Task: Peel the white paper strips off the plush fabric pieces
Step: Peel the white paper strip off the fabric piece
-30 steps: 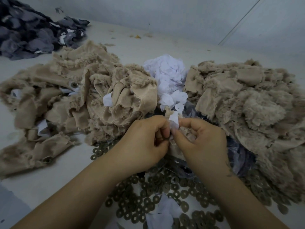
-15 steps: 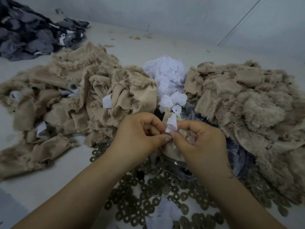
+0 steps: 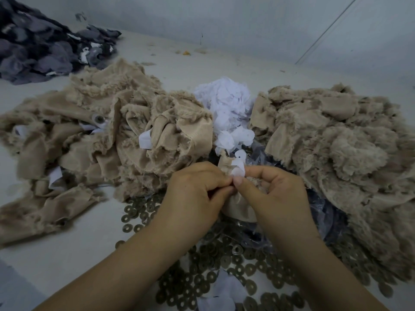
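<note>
Both hands meet at the centre over a small tan plush piece (image 3: 239, 209). My left hand (image 3: 197, 194) grips the piece with curled fingers. My right hand (image 3: 276, 194) pinches a white paper strip (image 3: 238, 169) that curls up from the piece's top edge. A heap of peeled white paper (image 3: 226, 108) lies just behind the hands. A tan plush pile (image 3: 107, 140) with white strips still showing spreads to the left. Another tan plush pile (image 3: 336, 149) fills the right side.
Several dark metal washers (image 3: 215, 272) are scattered on the white table (image 3: 74, 248) under my forearms. Crinkled clear plastic (image 3: 325, 216) lies beneath the right pile. A grey and black fabric heap (image 3: 45, 48) sits far left by the wall.
The white strip has curled further up and away from the plush piece between my fingertips. Both hands stay together at the same spot.
</note>
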The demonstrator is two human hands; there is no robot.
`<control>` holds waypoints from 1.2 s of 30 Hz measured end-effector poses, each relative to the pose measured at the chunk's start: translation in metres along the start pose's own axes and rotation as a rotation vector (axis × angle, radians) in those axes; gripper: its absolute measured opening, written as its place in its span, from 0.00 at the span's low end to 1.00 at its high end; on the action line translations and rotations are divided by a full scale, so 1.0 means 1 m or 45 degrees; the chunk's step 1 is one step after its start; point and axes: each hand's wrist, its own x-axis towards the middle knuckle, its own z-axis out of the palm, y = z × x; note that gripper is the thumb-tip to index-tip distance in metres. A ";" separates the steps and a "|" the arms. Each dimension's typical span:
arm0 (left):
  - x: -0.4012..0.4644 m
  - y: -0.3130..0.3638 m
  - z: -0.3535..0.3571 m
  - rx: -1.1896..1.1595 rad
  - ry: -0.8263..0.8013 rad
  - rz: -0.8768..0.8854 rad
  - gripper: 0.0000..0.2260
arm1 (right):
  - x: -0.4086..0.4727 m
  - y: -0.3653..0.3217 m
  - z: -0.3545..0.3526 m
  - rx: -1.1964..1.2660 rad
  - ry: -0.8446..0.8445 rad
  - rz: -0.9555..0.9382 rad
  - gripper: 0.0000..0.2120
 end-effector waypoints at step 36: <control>0.000 -0.002 0.009 -0.074 -0.001 -0.021 0.03 | 0.000 -0.003 0.002 0.125 -0.014 0.110 0.15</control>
